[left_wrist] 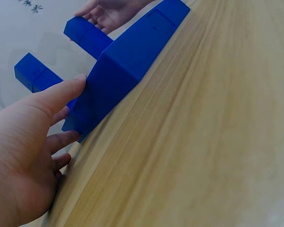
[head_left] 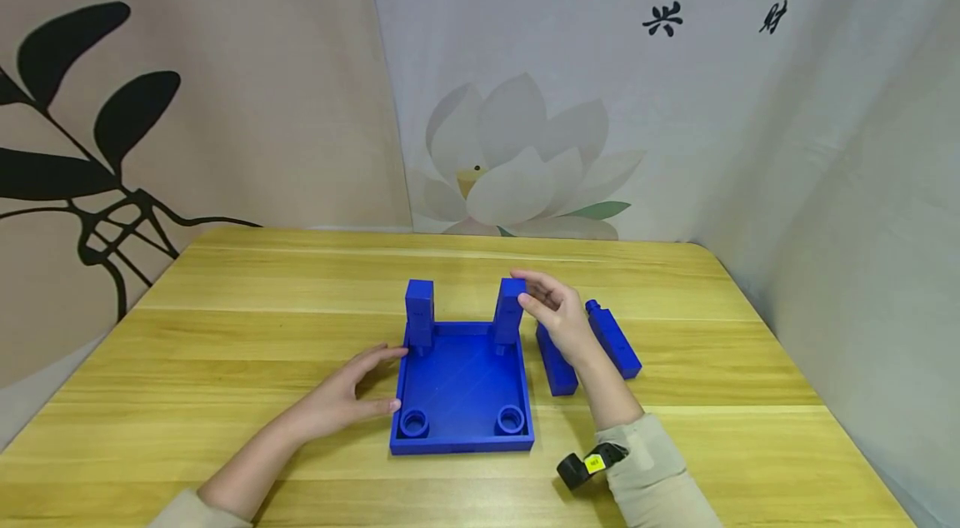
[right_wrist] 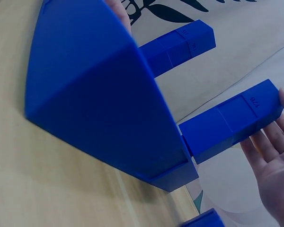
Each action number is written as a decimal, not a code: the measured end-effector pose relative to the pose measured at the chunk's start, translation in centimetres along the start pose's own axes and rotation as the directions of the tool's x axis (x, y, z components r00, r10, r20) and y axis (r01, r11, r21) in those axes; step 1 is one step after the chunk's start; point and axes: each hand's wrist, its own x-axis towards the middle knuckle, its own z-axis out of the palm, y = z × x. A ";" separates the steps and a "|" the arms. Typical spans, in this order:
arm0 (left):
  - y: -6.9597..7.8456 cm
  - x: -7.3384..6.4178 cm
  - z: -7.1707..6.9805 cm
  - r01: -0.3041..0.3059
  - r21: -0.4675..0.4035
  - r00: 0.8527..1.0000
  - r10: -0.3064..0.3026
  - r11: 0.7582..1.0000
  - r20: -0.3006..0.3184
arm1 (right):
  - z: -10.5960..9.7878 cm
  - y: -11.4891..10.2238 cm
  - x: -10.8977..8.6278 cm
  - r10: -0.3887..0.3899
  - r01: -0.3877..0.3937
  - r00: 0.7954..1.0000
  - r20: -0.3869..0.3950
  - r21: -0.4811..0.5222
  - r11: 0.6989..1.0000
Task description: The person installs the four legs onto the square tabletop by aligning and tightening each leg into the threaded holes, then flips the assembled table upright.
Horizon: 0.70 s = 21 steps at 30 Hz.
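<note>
Fingers spread, your left grip [head_left: 337, 403] touches the blue tray [head_left: 461, 386] at its left edge, two sockets [head_left: 510, 430] inside, counter [head_left: 187, 395] stretching leftward. Your right grip [head_left: 561, 324] pinches an upright post [head_left: 507, 313], two bars [head_left: 617, 343] lying just beside.

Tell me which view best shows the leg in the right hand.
The right wrist view: the leg looks largest there, with its marking visible. The head view shows it small, at the far right corner of the tray; the left wrist view hides its lower end behind the tray.

Two hands [head_left: 337, 403] [head_left: 564, 326], four posts [head_left: 420, 307] [head_left: 508, 310] [head_left: 557, 366] [head_left: 617, 345], and one tray [head_left: 465, 386].
</note>
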 end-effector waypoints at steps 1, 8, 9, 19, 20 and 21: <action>0.0 0.0 0.0 0.001 0.000 1.000 -0.001 1.000 0.000 | 0.0 0.0 0.0 0.001 -0.001 1.000 -0.001 -0.001 1.000; 0.0 -0.1 0.0 -0.006 -0.002 1.000 0.006 1.000 0.002 | 0.3 -0.2 0.0 0.033 -0.033 0.999 -0.027 0.008 0.999; 0.0 -0.1 0.0 -0.007 -0.003 1.000 0.007 1.000 0.001 | 0.4 -0.3 0.0 0.039 -0.039 0.999 -0.030 0.008 0.999; -0.1 -0.1 0.0 -0.016 -0.005 1.000 0.016 1.000 -0.004 | 0.4 -0.3 0.2 0.085 -0.085 0.995 -0.044 0.010 0.996; -0.1 -0.1 0.0 -0.016 -0.004 1.000 0.016 1.000 -0.004 | 0.5 -0.3 0.2 0.085 -0.085 0.995 -0.047 0.011 0.996; -0.1 -0.1 0.0 -0.017 -0.002 1.000 0.017 1.000 -0.004 | 0.5 -0.2 0.2 0.085 -0.084 0.995 -0.050 0.014 0.996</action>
